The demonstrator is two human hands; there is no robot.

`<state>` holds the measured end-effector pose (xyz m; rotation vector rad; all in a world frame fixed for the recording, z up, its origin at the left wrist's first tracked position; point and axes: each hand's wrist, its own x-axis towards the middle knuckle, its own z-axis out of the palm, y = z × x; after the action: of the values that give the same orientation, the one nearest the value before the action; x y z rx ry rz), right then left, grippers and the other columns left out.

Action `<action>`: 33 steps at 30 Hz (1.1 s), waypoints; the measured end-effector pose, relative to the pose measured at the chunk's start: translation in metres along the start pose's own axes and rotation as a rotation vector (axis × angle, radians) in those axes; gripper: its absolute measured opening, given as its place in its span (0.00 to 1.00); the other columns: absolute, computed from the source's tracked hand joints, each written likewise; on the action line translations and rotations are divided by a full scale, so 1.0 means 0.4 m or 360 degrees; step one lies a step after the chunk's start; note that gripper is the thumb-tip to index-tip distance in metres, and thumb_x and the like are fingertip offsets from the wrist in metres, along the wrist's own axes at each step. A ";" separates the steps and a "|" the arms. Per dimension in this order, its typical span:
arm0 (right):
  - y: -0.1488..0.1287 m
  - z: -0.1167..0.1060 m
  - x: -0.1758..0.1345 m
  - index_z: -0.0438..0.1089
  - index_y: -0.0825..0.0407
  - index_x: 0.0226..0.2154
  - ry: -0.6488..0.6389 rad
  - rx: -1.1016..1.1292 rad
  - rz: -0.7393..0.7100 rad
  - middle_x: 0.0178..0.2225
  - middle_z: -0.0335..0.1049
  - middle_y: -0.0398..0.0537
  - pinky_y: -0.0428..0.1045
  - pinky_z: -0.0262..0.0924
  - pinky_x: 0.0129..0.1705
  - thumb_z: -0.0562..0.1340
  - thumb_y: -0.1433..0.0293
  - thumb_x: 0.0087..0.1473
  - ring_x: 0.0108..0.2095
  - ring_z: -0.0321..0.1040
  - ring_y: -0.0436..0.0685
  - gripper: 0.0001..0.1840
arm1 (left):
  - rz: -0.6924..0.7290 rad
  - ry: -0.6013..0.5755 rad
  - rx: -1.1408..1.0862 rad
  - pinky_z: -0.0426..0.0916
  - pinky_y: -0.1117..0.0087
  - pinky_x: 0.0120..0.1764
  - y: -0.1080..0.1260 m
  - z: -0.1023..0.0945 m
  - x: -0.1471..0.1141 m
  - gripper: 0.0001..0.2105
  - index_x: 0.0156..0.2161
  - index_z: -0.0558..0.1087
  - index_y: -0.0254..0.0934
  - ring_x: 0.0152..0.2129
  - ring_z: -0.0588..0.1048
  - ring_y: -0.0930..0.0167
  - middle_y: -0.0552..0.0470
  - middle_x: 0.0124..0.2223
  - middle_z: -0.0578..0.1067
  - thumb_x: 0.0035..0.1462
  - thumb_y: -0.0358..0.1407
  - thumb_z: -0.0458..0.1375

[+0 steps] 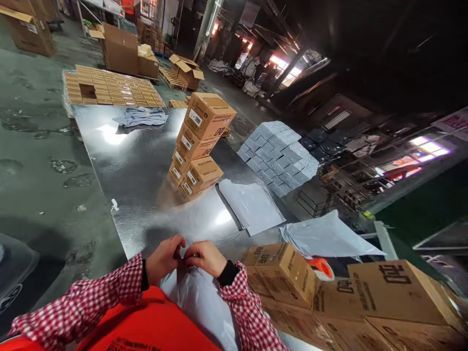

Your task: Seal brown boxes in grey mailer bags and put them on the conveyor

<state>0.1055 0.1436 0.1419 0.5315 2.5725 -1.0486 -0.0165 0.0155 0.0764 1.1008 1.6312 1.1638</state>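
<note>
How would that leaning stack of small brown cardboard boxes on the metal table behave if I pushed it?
The stack of small brown cardboard boxes looks apt to tip: its boxes sit offset. The shiny metal table looks slick, so the bottom boxes may slide.

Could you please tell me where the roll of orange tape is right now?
The orange tape lies low on the right of the head view, wedged between the cardboard boxes and the grey mailing bag, to the right of both hands.

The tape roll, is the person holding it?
No, the orange tape roll lies among boxes while both hands pinch the grey bag.
</note>
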 end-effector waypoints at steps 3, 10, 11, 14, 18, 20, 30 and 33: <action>0.012 0.002 -0.012 0.79 0.52 0.30 0.0139 0.0153 0.0026 0.28 0.73 0.41 0.45 0.55 0.34 0.68 0.76 0.51 0.29 0.65 0.50 0.04 | -0.0012 0.0004 0.0010 0.53 0.71 0.29 0.008 -0.004 -0.005 0.14 0.33 0.62 0.39 0.23 0.61 0.74 0.61 0.25 0.62 0.37 0.25 0.54; 0.005 -0.019 -0.018 0.79 0.52 0.41 0.0003 0.0307 -0.0043 0.33 0.75 0.43 0.45 0.55 0.32 0.69 0.71 0.52 0.28 0.63 0.49 0.11 | -0.0011 0.0066 0.0056 0.52 0.70 0.29 0.033 -0.007 -0.014 0.11 0.33 0.62 0.40 0.24 0.60 0.73 0.60 0.26 0.62 0.41 0.28 0.55; -0.002 -0.019 -0.015 0.79 0.51 0.42 -0.0022 0.0260 -0.0104 0.35 0.76 0.43 0.45 0.55 0.33 0.70 0.71 0.51 0.30 0.64 0.50 0.13 | -0.0021 0.0077 0.0047 0.52 0.70 0.29 0.034 -0.007 -0.015 0.11 0.33 0.62 0.40 0.24 0.60 0.73 0.60 0.26 0.62 0.42 0.29 0.56; -0.015 -0.010 -0.008 0.79 0.52 0.40 -0.0009 0.0054 -0.0266 0.36 0.77 0.47 0.46 0.59 0.37 0.70 0.72 0.51 0.35 0.69 0.53 0.11 | -0.0051 0.0071 -0.0039 0.53 0.70 0.28 0.030 -0.007 -0.015 0.14 0.35 0.60 0.40 0.23 0.60 0.73 0.61 0.25 0.62 0.42 0.32 0.58; -0.010 0.012 -0.010 0.80 0.52 0.34 0.0135 -0.0015 -0.0266 0.33 0.77 0.47 0.47 0.61 0.39 0.69 0.73 0.53 0.37 0.72 0.55 0.04 | 0.0003 0.0029 -0.0065 0.53 0.71 0.28 0.015 -0.004 -0.012 0.15 0.38 0.61 0.40 0.23 0.59 0.74 0.63 0.25 0.61 0.42 0.32 0.58; -0.002 0.017 -0.016 0.79 0.52 0.32 0.0209 0.0022 -0.0236 0.32 0.77 0.46 0.47 0.61 0.38 0.69 0.74 0.53 0.34 0.71 0.53 0.02 | 0.0018 0.0035 -0.0054 0.54 0.71 0.28 0.007 -0.001 -0.011 0.15 0.39 0.62 0.40 0.23 0.60 0.74 0.62 0.25 0.61 0.43 0.31 0.57; 0.009 0.003 -0.039 0.79 0.51 0.38 0.0194 0.0171 -0.0199 0.34 0.75 0.46 0.47 0.60 0.37 0.69 0.68 0.54 0.33 0.69 0.52 0.08 | -0.0007 -0.0124 -0.0289 0.58 0.71 0.29 0.004 -0.005 -0.008 0.16 0.41 0.61 0.39 0.25 0.65 0.74 0.60 0.28 0.66 0.46 0.33 0.58; -0.007 0.004 -0.038 0.79 0.51 0.37 0.0181 0.0068 -0.0223 0.35 0.76 0.47 0.47 0.60 0.38 0.69 0.69 0.54 0.34 0.70 0.52 0.06 | -0.0015 -0.0231 -0.0484 0.56 0.72 0.28 0.000 -0.005 -0.001 0.18 0.42 0.60 0.39 0.24 0.63 0.75 0.61 0.28 0.65 0.46 0.37 0.60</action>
<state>0.1180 0.1374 0.1487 0.4387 2.7261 -1.1523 -0.0184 0.0144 0.0768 0.9563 1.2971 1.2475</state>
